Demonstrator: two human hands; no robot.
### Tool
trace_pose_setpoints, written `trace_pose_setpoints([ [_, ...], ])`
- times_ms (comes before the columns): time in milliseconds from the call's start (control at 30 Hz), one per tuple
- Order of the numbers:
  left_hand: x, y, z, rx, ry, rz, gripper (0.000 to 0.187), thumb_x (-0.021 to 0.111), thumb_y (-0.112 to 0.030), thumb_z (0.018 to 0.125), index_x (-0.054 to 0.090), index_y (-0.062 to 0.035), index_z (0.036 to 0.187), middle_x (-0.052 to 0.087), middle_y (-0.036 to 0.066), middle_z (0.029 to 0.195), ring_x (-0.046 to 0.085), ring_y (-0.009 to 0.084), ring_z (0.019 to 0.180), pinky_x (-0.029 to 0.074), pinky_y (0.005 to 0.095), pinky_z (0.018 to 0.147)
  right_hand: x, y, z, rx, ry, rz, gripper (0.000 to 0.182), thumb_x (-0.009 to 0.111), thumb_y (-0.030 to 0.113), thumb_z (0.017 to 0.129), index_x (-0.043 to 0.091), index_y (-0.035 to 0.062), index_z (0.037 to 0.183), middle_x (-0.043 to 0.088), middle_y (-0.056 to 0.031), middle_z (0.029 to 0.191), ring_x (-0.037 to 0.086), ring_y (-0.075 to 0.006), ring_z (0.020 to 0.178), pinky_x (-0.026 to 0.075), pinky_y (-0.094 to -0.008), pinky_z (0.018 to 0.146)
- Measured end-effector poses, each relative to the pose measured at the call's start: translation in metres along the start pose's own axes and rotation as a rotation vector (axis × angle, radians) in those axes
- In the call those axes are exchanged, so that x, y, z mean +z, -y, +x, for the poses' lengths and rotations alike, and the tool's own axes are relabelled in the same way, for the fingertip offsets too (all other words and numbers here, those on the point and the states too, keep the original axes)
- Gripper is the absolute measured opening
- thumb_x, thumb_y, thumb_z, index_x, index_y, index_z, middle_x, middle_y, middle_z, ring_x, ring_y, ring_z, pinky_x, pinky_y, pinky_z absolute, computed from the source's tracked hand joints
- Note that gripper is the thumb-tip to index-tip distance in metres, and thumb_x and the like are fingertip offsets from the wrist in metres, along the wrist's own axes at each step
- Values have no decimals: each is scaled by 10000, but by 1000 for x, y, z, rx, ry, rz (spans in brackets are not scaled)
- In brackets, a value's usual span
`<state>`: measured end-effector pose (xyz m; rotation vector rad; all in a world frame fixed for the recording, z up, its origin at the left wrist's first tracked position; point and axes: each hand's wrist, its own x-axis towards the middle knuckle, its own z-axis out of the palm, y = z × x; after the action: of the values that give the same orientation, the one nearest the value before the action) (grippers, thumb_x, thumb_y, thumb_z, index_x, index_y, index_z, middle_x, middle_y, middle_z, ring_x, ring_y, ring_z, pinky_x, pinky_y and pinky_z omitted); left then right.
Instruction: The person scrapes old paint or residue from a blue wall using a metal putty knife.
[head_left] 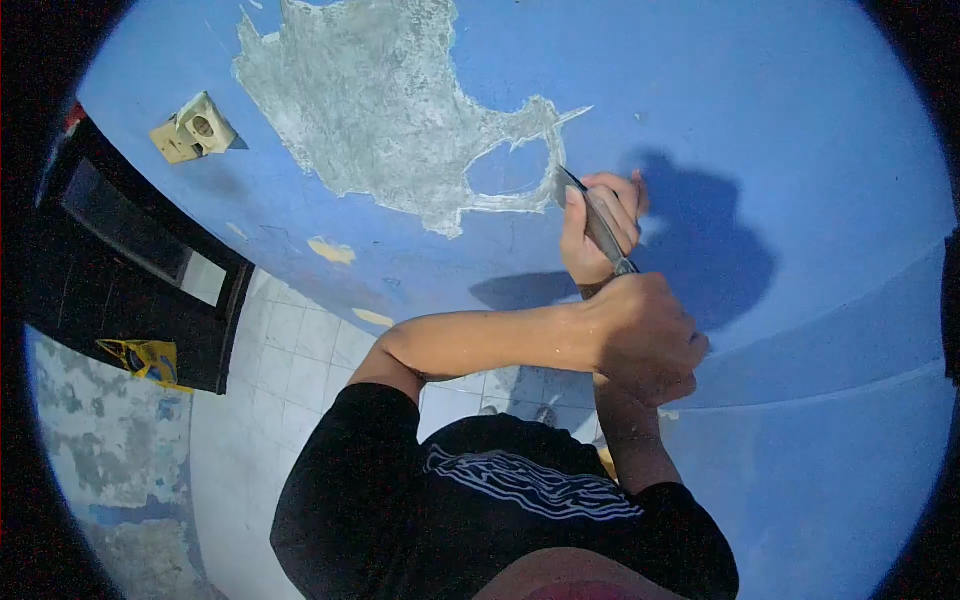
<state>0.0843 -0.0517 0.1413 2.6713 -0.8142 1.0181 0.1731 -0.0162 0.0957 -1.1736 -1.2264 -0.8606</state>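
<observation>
A pointed metal tool with a dark tip slants up against the blue wall. My left hand is closed in a fist around its lower end, mostly covering the handle. Higher up, my right hand grips the tool near its tip, with thumb and fingers around it. The tip is at the right edge of a bare grey patch, where a thin ring of grey surrounds a small blue island of paint. My left forearm crosses in front of the right one.
A beige wall box with a round opening juts out at the upper left. Below it are a dark door and a yellow bag. White floor tiles show beneath, beside a patchy wall section at the lower left.
</observation>
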Motion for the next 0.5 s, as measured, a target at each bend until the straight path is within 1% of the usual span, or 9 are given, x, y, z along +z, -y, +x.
trace_pose_setpoints([
  [67,-6,1,-2,22,147,16,199,688,-278,671,580,-137,760,527,16,602,607,216,552,451,372,447,11,3,-5,13,-58,4,168,671,85,823,615,50,669,612,-36,675,617,-237,831,329,-535,1013],
  [100,-5,4,-6,27,140,22,199,688,-278,671,580,-137,760,527,16,602,607,216,552,451,372,447,15,3,-6,31,-103,0,204,636,79,854,596,39,658,599,-39,663,609,-238,843,311,-558,1034],
  [200,16,9,-24,68,156,-126,208,685,-266,677,603,-137,817,525,11,604,599,224,554,457,388,469,22,5,-10,4,-168,-23,206,615,97,875,609,27,681,612,-46,694,598,-242,845,315,-575,1019],
  [267,28,7,-22,46,-16,-20,245,687,-283,676,621,-137,862,548,11,626,615,228,576,468,397,485,18,8,-12,62,-149,-5,228,591,118,903,617,26,696,615,-52,703,594,-242,846,319,-566,1018],
  [300,26,5,-26,36,-8,-23,245,687,-283,676,621,-137,862,548,11,626,615,228,576,468,397,485,16,6,-14,76,-120,2,242,580,121,911,612,31,688,611,-53,700,594,-243,845,320,-568,1016],
  [367,21,8,-24,103,121,-91,246,677,-306,692,621,-138,863,571,15,664,637,231,612,480,391,485,16,3,-15,70,-66,-45,283,552,142,927,594,41,666,600,-57,674,599,-241,845,319,-564,1010],
  [400,16,8,-23,106,120,-95,246,677,-306,692,621,-138,863,571,15,664,637,231,612,480,391,485,20,2,-15,70,-65,-50,283,552,142,927,594,41,666,600,-57,674,599,-241,845,319,-564,1010],
  [467,4,6,-25,79,53,-116,160,699,-295,639,654,-152,694,578,7,541,630,221,550,465,389,514,28,2,-14,13,-176,-80,301,548,167,928,589,44,657,597,-54,665,598,-231,839,315,-553,1008],
  [500,2,7,-23,75,55,-125,160,699,-295,639,654,-152,694,578,7,541,630,221,550,465,389,514,29,1,-16,23,-155,-100,293,547,179,921,598,41,668,599,-51,662,600,-226,828,311,-547,1015],
])
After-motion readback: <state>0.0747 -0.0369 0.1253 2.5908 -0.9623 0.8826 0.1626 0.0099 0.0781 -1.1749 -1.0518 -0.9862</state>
